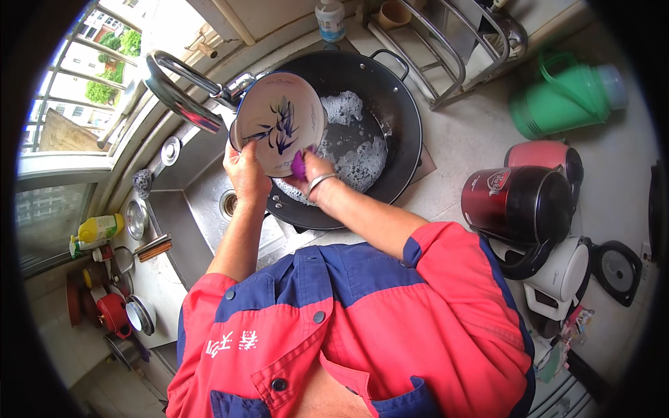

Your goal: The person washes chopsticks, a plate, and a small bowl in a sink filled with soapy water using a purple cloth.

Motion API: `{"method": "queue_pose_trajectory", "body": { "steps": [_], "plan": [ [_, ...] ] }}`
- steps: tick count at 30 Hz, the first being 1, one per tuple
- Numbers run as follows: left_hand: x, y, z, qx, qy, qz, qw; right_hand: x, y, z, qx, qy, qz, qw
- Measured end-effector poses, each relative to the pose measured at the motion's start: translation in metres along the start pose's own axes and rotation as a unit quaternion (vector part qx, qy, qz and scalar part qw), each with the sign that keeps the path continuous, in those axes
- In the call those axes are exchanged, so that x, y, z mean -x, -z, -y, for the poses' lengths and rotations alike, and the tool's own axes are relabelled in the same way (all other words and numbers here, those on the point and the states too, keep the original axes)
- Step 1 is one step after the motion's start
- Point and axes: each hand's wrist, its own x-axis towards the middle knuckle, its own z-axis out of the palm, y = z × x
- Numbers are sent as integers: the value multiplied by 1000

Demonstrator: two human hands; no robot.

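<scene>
My left hand (244,170) grips the lower left rim of a ceramic bowl or deep plate (298,104) with a dark blue leaf pattern. The dish is tilted, its inner face towards me, above the left part of a large black wok (407,130). In my right hand (316,170) is a purple cloth or scrubbing pad (299,165), held at the dish's lower right rim. White suds (360,164) float on the water in the wok. My fingers behind the dish are hidden.
A curved chrome faucet (183,104) rises behind a steel sink (201,201) at the left. A metal rack (444,52) stands at the back right. To the right are a green thermos (564,102) and a dark red kettle (502,201). Stacked bowls (141,315) stand at the lower left.
</scene>
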Motion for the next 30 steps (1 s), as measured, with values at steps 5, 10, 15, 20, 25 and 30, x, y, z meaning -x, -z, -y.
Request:
{"method": "queue_pose_trajectory", "body": {
  "steps": [5, 10, 15, 20, 25, 30],
  "plan": [
    [11, -2, 2, 19, 6, 2, 1000, -5, -2, -13, -43, 7, -5, 999],
    [19, 15, 2, -35, 73, 57, 995, -23, 29, 26, 143, 148, -73, 976],
    [-7, 26, -24, -92, 171, 153, 969, -18, 28, 79, 482, 371, -58, 792],
    [-37, 17, -44, -195, 167, 230, 939, -8, 5, 112, 583, 493, -35, 644],
    [-43, -3, -58, -251, 179, 270, 912, 5, -14, 136, 632, 524, 21, 571],
    [-35, -9, -52, -282, 164, 286, 901, 12, -25, 147, 659, 560, 79, 496]
  ]
}}
